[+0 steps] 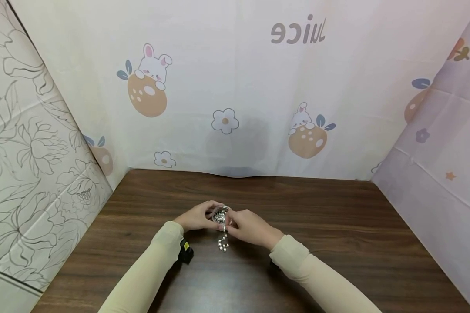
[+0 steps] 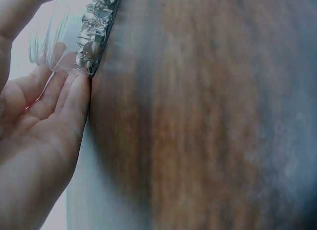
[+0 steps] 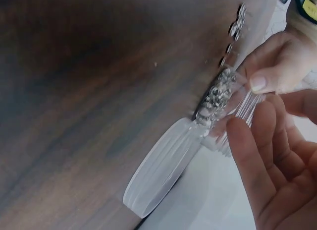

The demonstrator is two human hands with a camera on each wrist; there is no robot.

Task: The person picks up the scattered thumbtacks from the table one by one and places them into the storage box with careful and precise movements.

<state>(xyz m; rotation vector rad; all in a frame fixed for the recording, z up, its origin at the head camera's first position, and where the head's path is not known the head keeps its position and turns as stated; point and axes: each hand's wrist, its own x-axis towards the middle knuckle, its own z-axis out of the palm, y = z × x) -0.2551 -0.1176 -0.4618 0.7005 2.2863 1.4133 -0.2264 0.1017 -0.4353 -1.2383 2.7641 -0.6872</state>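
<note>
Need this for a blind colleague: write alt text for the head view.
A person's left hand holds a small clear container of silvery beads while the right hand touches its opposite side. Several loose beads lie in front on a dark wooden table; a pale cloth printed with rabbits hangs behind.

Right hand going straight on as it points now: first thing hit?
Likely the clear threaded jar; the right hand overlaps it, though contact is unclear. The left hand sits beyond.
</note>
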